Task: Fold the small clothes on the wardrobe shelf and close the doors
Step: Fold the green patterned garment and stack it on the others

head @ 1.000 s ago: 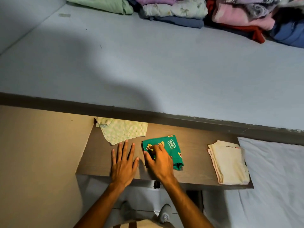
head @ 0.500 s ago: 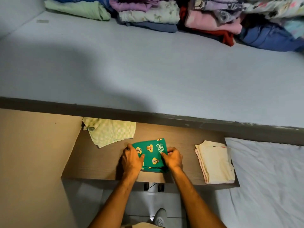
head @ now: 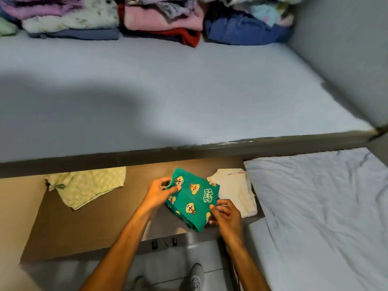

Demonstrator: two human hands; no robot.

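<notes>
A folded green garment (head: 194, 198) with cartoon prints is held just above the brown lower shelf (head: 84, 223), tilted. My left hand (head: 159, 191) pinches its upper left edge and my right hand (head: 225, 215) grips its lower right edge. It overlaps the left side of a folded cream garment (head: 235, 191) lying on the shelf's right end. A pale green checked garment (head: 88, 184) lies loosely spread at the shelf's left, partly under the upper shelf's front edge.
The grey upper shelf (head: 168, 85) carries stacks of folded clothes (head: 159, 19) along its back. A wardrobe side panel (head: 344, 49) stands at the right. A white sheet (head: 321, 217) lies at the lower right. A shoe (head: 196, 276) is on the floor below.
Both hands have lifted the folded green garment off the shelf and carried it right, toward the cream garment. The camera view has swung to the right.
</notes>
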